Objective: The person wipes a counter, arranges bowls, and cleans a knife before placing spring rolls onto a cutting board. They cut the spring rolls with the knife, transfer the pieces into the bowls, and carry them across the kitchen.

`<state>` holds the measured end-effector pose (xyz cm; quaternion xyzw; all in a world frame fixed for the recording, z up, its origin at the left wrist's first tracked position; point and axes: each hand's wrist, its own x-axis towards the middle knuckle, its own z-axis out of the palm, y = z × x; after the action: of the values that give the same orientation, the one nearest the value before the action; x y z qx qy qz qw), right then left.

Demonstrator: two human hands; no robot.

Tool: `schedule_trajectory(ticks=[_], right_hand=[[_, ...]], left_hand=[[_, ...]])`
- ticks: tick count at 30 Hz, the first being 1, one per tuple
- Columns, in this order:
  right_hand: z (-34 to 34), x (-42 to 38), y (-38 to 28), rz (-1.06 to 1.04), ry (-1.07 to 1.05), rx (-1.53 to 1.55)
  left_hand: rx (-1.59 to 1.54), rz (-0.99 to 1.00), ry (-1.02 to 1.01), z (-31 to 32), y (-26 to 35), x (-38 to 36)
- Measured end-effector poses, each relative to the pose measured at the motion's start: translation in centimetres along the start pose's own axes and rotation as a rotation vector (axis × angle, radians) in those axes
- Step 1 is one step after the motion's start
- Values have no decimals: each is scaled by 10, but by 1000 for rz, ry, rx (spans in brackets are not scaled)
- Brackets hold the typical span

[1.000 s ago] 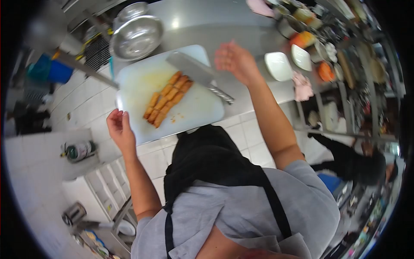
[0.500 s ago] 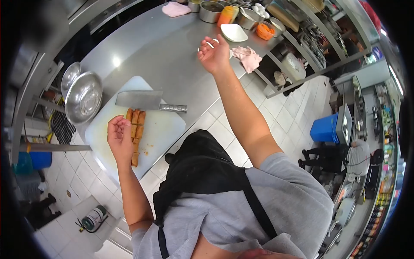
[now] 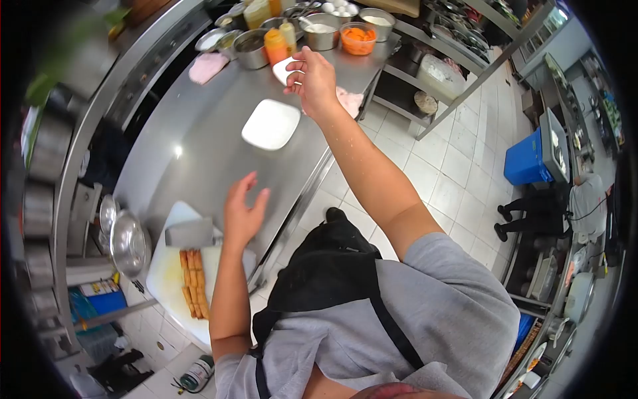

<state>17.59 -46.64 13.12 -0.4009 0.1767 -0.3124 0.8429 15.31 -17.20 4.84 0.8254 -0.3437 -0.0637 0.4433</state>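
My left hand (image 3: pixel 244 213), fingers and thumb apart, is open over the steel table beside the cutting board. My right hand (image 3: pixel 314 83) is raised in front of a small white bowl (image 3: pixel 282 69), partly hiding it. Its fingers are loosely curled and apart, with nothing visible in them. Between my hands a white square plate (image 3: pixel 271 124) lies on the table. Cut golden-brown fried rolls (image 3: pixel 194 282) lie in rows on the white cutting board (image 3: pixel 166 279). A cleaver (image 3: pixel 189 233) rests flat above them, its handle hidden behind my left hand and arm.
Metal bowls (image 3: pixel 129 244) stand left of the board. Along the back are an orange squeeze bottle (image 3: pixel 275 48), metal pots (image 3: pixel 251 50) and a tub of orange food (image 3: pixel 358 40). Pink cloths (image 3: pixel 208 68) lie on the table. Another person (image 3: pixel 588 206) stands far right.
My left hand has moved from beside the rolls to over the bare table. The square plate now lies on the table. The view has shifted, and white no longer shows between my right fingers.
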Motion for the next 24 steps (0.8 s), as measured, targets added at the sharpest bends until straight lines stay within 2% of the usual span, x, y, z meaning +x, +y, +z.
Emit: schedule_trajectory(ticks=[4,8,9,11,13,14,18,20,21,23,24], right_hand=[[-60,50,-47,-57,64,33],[-114,86,-72,-21,170,77],[-128,93,-75,-25,182,87],[-155,103,-76,-17,261,87],[-178,107,-76,-7,311,91],[-189,108,-76,6,341,79],[-222,115,-64,8,418,84],[-237,122,-58,9,478,7],[-245,128,-55,4,476,11],[-263,137,-43,12,583,-62],[-270,142,-36,12,629,-115]], left_hand=[[253,306,-167,118,32,104],[478,374,-220,210,36,185],[598,320,-247,225,38,198],[729,275,-298,243,35,215],[767,117,-561,247,26,231],[648,217,-415,247,18,227],[708,249,-411,251,11,231],[215,109,-303,252,16,220],[218,114,-302,250,26,214],[-187,0,-187,240,66,193],[-295,0,-197,236,91,179]])
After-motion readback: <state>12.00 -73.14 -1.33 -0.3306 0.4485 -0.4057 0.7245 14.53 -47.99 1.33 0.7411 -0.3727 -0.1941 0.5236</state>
